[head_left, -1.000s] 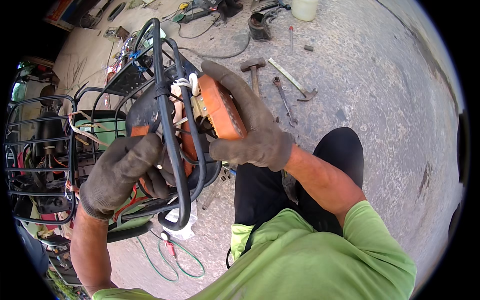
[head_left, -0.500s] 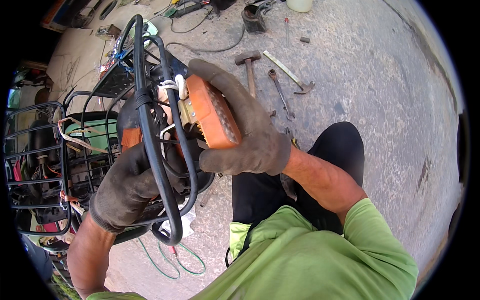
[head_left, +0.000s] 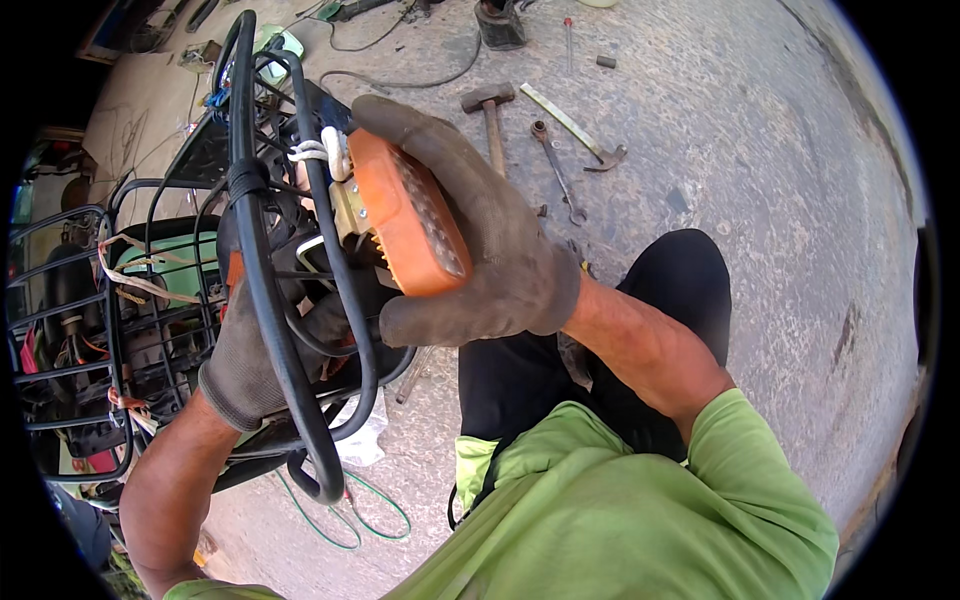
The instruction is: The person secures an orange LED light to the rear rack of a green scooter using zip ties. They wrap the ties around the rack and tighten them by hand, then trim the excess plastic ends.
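My right hand (head_left: pixel 490 250), in a dark grey work glove, is wrapped round an orange LED lamp (head_left: pixel 405 205) with a lensed front and a brass-coloured bracket (head_left: pixel 348 210) at its back. Thumb and fingers grip the lamp's two ends. The lamp sits against a black tubular frame (head_left: pixel 262 240), where a white cord (head_left: pixel 322 150) is looped round a bar. My left hand (head_left: pixel 245 350), gloved alike, reaches in behind the frame's bars below the bracket. Its fingers are mostly hidden by the tubes, so what they touch cannot be made out.
Right of the frame, a hammer (head_left: pixel 492 120), a claw hammer (head_left: pixel 575 128) and a wrench (head_left: pixel 558 172) lie on the concrete floor. A black wire basket (head_left: pixel 65 350) stands at the left. Green wire (head_left: pixel 380 530) and a clear plastic bag (head_left: pixel 362 430) lie below the frame.
My left hand has moved up and farther in behind the bars, covering most of an orange part there. The right hand keeps hold of the lamp; frame and lamp sit slightly more left in view.
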`<state>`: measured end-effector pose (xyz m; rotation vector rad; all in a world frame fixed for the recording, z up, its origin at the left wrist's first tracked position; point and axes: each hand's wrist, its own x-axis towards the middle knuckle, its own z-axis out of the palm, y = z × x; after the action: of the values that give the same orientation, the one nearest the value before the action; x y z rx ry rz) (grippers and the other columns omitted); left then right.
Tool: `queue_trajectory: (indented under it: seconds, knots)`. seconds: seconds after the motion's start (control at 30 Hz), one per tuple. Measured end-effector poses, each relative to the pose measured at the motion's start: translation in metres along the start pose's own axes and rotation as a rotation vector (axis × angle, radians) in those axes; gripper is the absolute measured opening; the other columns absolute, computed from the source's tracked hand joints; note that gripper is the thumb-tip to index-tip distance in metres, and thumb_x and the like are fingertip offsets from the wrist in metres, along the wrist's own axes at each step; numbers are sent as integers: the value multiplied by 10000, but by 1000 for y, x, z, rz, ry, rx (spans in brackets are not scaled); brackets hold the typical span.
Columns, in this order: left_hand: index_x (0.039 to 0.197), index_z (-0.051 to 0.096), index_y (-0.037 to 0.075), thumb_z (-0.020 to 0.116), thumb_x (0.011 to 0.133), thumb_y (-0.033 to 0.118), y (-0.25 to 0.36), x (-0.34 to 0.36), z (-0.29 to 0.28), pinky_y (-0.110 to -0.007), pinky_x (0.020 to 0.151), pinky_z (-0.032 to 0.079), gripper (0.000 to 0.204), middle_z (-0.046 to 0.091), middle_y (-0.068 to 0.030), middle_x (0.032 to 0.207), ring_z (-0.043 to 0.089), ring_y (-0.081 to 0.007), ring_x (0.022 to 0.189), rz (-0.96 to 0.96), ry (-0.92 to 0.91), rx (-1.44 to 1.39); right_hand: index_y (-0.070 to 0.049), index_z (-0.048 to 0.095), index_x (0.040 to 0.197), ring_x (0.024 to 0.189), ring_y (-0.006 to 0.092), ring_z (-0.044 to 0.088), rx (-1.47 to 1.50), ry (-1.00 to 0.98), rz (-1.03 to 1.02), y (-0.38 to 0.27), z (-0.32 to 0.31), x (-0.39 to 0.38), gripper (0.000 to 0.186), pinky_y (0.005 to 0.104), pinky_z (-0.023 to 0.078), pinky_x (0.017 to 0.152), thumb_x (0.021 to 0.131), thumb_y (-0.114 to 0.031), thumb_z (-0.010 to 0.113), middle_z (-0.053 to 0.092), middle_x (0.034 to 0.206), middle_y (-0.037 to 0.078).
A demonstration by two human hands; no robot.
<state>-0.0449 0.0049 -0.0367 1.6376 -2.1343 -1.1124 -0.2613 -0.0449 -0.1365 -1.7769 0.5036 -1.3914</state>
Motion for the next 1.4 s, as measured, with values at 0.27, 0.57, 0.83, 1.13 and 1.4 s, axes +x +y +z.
queue_trajectory:
  seconds: [0.27, 0.57, 0.83, 1.13, 1.4]
  knots:
    - [1095, 716, 78, 750, 915, 160, -14, -4, -4, -396, 765, 565, 202, 675, -117, 1024, 697, -265, 900, 109, -29, 217, 65, 365, 1484, 1321, 408, 495, 221, 3, 218, -14, -1, 10, 1138, 470, 418, 1108, 663, -513, 901, 491, 1386, 297]
    - [1045, 694, 14, 779, 869, 66, 4, 1, -7, -298, 692, 562, 202, 725, -85, 922, 707, -167, 791, -140, -85, 91, 168, 363, 1413, 1199, 462, 525, 153, 119, 325, -33, 12, 15, 971, 496, 438, 1051, 727, -364, 799, 504, 1269, 366]
    - [1053, 683, 11, 753, 878, 50, -5, 0, 0, -317, 717, 571, 192, 730, -80, 912, 716, -182, 815, 24, 28, 61, 121, 388, 1415, 1198, 471, 518, -65, 194, 15, -17, 17, 10, 908, 512, 432, 1044, 686, -242, 792, 517, 1282, 330]
    - [1064, 687, -4, 767, 839, 17, 6, 4, -6, -322, 736, 583, 239, 735, -104, 972, 727, -184, 863, -151, -8, 35, 74, 374, 1450, 1233, 463, 495, 31, 205, 61, -13, 22, 8, 913, 518, 402, 1080, 701, -253, 780, 500, 1335, 304]
    - [990, 693, 16, 791, 704, 81, -47, 33, -16, -456, 735, 526, 309, 668, -141, 898, 658, -355, 811, 425, 230, 556, 71, 362, 1457, 1237, 466, 489, 99, 181, 147, -13, 21, 11, 913, 520, 398, 1079, 706, -245, 773, 486, 1332, 303]
